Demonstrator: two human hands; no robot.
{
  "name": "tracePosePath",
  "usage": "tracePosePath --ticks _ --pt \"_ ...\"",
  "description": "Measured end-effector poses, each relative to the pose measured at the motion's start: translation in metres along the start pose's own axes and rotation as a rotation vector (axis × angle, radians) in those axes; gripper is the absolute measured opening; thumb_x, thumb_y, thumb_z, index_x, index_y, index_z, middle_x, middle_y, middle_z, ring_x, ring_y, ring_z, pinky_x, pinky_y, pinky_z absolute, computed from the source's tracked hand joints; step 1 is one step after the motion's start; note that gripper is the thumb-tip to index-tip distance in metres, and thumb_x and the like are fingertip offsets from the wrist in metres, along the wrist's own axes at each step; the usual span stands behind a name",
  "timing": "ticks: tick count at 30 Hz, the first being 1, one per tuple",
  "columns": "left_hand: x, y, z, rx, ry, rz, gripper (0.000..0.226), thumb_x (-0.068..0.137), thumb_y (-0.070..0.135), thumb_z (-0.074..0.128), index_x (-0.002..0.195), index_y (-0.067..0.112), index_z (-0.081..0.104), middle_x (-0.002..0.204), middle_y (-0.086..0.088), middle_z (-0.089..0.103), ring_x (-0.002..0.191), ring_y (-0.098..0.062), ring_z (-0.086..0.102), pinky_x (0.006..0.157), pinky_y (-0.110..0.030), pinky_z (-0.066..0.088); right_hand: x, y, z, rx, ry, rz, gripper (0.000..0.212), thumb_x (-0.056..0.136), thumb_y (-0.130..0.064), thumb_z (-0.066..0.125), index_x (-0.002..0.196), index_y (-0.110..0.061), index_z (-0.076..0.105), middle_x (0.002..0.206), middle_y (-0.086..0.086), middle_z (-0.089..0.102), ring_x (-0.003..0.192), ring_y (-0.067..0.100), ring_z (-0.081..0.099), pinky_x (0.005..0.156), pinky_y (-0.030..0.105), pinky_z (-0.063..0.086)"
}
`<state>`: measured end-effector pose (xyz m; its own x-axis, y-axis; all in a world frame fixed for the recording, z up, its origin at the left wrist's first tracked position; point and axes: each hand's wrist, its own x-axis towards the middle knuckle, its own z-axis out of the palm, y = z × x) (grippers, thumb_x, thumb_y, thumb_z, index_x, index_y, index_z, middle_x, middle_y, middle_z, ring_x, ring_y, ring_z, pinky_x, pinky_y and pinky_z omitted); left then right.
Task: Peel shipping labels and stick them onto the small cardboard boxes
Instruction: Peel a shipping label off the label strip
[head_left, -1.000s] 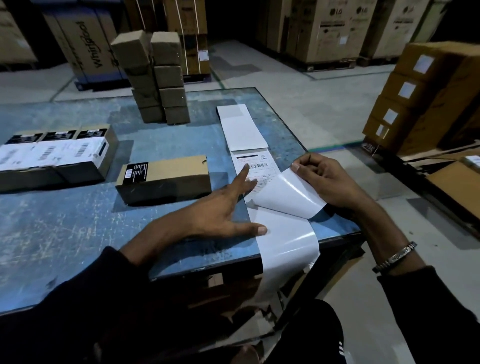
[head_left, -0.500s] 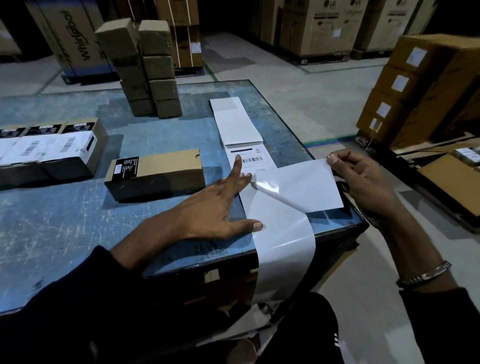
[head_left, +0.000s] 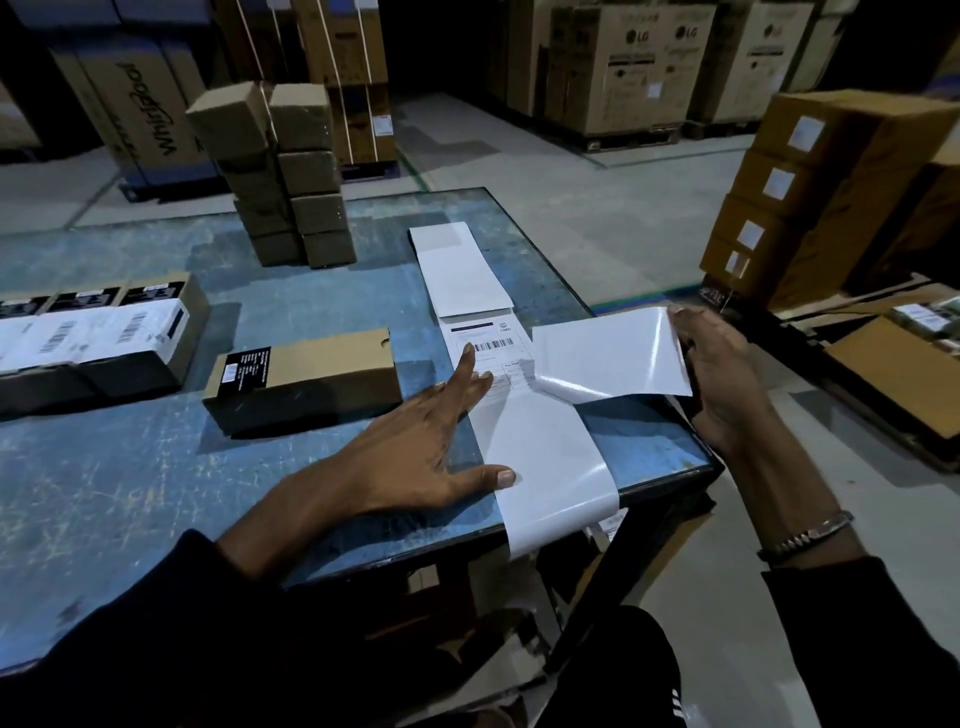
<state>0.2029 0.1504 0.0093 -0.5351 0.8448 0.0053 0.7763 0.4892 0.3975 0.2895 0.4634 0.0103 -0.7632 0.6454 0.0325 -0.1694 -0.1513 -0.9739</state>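
We note the right hand (head_left: 719, 374) grip pinching the peeled label (head_left: 608, 358); left hand (head_left: 426, 447) spread flat on the liner (head_left: 545, 457). Left of it, one small box (head_left: 306, 379) unlabelled, others (head_left: 104, 332) labelled.

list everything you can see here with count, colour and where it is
label: one, white, nearly peeled, off the table's right edge
label strip: one, white, down the table's right side, hanging over the near edge
unlabelled box: one, brown, table centre
labelled boxes: a row, brown and black, table's left
stacked boxes: two columns, brown, table's far side
table: one, blue
cartons: several, brown, on the floor at right
left hand: flat on the strip
right hand: pinching the label
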Motion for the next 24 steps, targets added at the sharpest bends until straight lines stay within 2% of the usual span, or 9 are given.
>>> tracePosePath --ticks 2,6,9,14,17,19,21,22,24 --pt "-0.001 -0.001 0.001 -0.002 0.009 -0.002 0.127 0.086 0.085 0.054 0.161 0.034 -0.034 0.166 0.031 -0.003 0.162 -0.004 0.008 0.123 -0.015 0.003 0.004 -0.004 0.001 0.009 0.016 -0.014 0.037 0.108 -0.027 0.057 0.132 0.001 0.062 0.121 0.031 0.070 0.102 0.038 0.067 0.078 0.038 0.059" --pt "-0.001 0.000 0.001 -0.013 0.023 -0.003 0.127 0.086 0.085 0.057 0.161 0.037 -0.033 0.169 0.031 0.003 0.161 -0.004 0.011 0.126 -0.020 0.010 0.012 -0.015 -0.001 0.045 0.103 -0.068 0.034 0.107 -0.027 0.058 0.130 -0.002 0.063 0.107 0.013 0.075 0.099 0.031 0.071 0.083 0.041 0.056" --pt "-0.002 0.002 0.000 -0.010 0.024 -0.007 0.126 0.085 0.086 0.057 0.161 0.038 -0.031 0.165 0.034 0.001 0.160 -0.003 0.013 0.124 -0.021 0.012 0.017 -0.022 -0.003 0.041 0.107 -0.091 0.022 0.109 -0.027 0.054 0.122 -0.011 0.060 0.108 0.007 0.074 0.105 0.027 0.071 0.080 0.040 0.055" --pt "-0.003 -0.001 0.001 -0.183 0.051 -0.037 0.127 0.079 0.082 0.070 0.159 0.055 -0.025 0.171 0.027 0.022 0.153 0.008 0.022 0.125 -0.024 0.022 0.013 -0.038 0.016 -0.103 0.044 -0.184 0.012 0.112 -0.029 0.051 0.105 -0.021 0.058 0.098 0.000 0.065 0.090 0.015 0.063 0.071 0.032 0.054" --pt "-0.004 0.009 -0.003 -0.453 0.162 -0.063 0.113 0.080 0.076 0.073 0.163 0.058 0.000 0.164 0.026 0.037 0.149 0.010 0.036 0.120 -0.018 0.032 0.003 -0.047 0.040 -0.239 -0.002 -0.310 0.015 0.111 -0.028 0.054 0.103 -0.018 0.061 0.092 0.011 0.062 0.082 0.017 0.057 0.074 0.040 0.051" --pt "-0.002 0.022 -0.012 -0.589 0.333 -0.099 0.085 0.089 0.063 0.070 0.162 0.050 0.029 0.151 0.026 0.055 0.139 0.008 0.052 0.114 -0.023 0.044 -0.006 -0.052 0.056 -0.339 -0.047 -0.435 0.019 0.111 -0.028 0.055 0.107 -0.010 0.060 0.084 0.011 0.060 0.075 0.013 0.053 0.070 0.038 0.047" --pt "0.004 0.032 -0.028 -0.764 0.515 -0.183 0.048 0.098 0.053 0.064 0.140 0.031 0.065 0.127 0.012 0.076 0.120 -0.004 0.071 0.107 -0.033 0.054 -0.018 -0.059 0.071 -0.392 -0.094 -0.545 0.017 0.111 -0.025 0.057 0.108 -0.008 0.060 0.076 -0.009 0.059 0.068 0.003 0.052 0.065 0.027 0.043" --pt "0.009 0.033 -0.039 -0.899 0.559 -0.280 0.039 0.101 0.051 0.062 0.123 0.021 0.076 0.116 0.002 0.081 0.107 -0.012 0.077 0.101 -0.035 0.058 -0.025 -0.062 0.079 -0.415 -0.128 -0.591 0.014 0.110 -0.023 0.057 0.107 -0.009 0.059 0.077 -0.013 0.059 0.068 -0.002 0.053 0.065 0.019 0.042" --pt "0.012 0.030 -0.063 -1.127 0.529 -0.497 0.047 0.104 0.051 0.060 0.104 0.008 0.080 0.106 -0.009 0.082 0.092 -0.024 0.081 0.087 -0.034 0.063 -0.042 -0.067 0.094 -0.464 -0.216 -0.659 0.009 0.110 -0.017 0.058 0.106 -0.008 0.058 0.080 -0.013 0.060 0.071 -0.005 0.059 0.064 0.009 0.041"
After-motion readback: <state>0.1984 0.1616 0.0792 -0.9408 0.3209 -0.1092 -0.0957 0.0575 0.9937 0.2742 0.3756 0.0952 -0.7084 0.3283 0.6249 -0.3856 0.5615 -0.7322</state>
